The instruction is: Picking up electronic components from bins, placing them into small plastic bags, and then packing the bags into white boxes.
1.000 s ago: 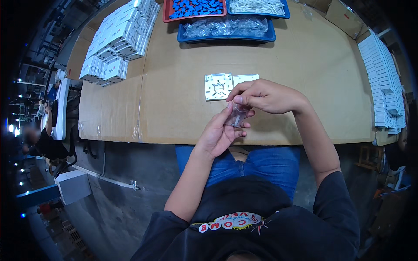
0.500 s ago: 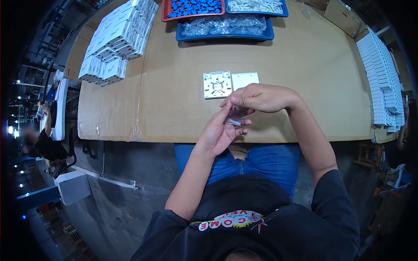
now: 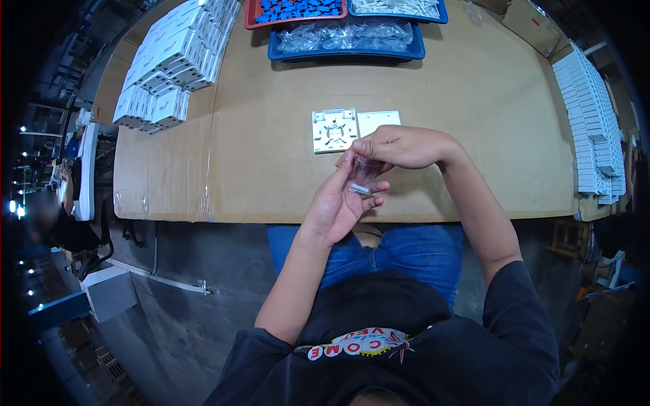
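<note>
Between my two hands is a small clear plastic bag (image 3: pixel 365 172) with a little white piece (image 3: pixel 360 189) at its lower end. My left hand (image 3: pixel 336 206) is palm up and pinches the bag between thumb and forefinger, its other fingers loosely curled below. From above, my right hand (image 3: pixel 407 147) bends over and grips the bag's upper end; its fingertips are partly hidden. Just beyond the hands lies an open white square plastic box base (image 3: pixel 334 131) with moulded clips inside. Beside it is a flat white cover (image 3: pixel 379 120), partly covered by my right hand.
At the back stand a red tray (image 3: pixel 252 17) of blue parts, a blue tray (image 3: pixel 443 12) of white pieces and another blue tray (image 3: pixel 284 57) of clear bags. White boxes (image 3: pixel 169 61) are stacked at the left, more white boxes (image 3: pixel 592 128) at the right. Another person (image 3: pixel 64 216) sits far left.
The plastic bag shows more plainly between my hands, with the white piece hanging at its bottom. My right hand has shifted slightly up and left. The whole view has moved a little.
</note>
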The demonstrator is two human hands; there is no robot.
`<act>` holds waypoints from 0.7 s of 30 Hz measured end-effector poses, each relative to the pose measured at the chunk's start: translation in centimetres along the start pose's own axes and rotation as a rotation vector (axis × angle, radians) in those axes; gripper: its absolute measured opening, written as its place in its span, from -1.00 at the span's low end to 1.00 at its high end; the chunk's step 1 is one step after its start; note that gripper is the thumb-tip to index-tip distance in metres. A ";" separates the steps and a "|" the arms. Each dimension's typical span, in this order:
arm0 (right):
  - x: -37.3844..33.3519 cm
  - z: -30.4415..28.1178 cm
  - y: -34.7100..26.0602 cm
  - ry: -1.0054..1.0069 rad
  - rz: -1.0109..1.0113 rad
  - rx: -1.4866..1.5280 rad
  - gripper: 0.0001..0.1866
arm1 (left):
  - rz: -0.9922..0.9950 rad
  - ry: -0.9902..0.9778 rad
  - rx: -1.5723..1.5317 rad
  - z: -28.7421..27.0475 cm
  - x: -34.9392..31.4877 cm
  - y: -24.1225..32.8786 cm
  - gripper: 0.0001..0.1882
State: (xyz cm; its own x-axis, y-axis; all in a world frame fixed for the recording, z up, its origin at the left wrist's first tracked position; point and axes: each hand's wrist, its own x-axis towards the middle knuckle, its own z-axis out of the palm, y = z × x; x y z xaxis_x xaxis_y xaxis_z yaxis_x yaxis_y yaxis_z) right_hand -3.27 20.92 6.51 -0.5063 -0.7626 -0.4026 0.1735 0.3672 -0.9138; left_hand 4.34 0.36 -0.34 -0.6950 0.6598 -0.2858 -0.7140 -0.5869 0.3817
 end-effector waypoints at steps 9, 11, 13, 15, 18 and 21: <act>0.8 -6.7 -0.2 0.301 -0.187 -0.167 -0.31 | -0.041 0.043 0.015 0.9 0.0 1.3 -0.36; 0.5 -9.9 -0.2 0.545 -0.114 -0.237 -0.45 | -0.045 0.037 -0.011 0.9 0.5 1.2 -0.36; 1.3 -14.0 1.6 0.618 -0.115 -0.346 -0.53 | -0.041 0.026 -0.034 0.3 0.4 0.8 -0.36; 1.3 -15.9 0.6 0.787 -0.084 -0.427 -0.68 | -0.023 0.066 -0.056 0.2 -0.2 1.0 -0.37; 1.0 -21.4 1.5 1.108 -0.152 -0.579 -0.72 | -0.043 -0.045 -0.106 -0.7 0.0 0.5 -0.37; 1.0 -25.6 1.1 1.334 -0.054 -0.741 -0.76 | -0.072 0.010 -0.076 -0.2 -0.1 0.4 -0.38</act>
State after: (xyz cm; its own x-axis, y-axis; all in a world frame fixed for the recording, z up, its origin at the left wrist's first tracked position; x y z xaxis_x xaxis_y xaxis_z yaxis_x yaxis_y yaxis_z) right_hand -25.22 34.16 6.42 -0.9361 0.0888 0.3404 -0.1131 0.8404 -0.5301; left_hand 4.12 -0.07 -0.33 -0.6420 0.6970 -0.3194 -0.7664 -0.5721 0.2920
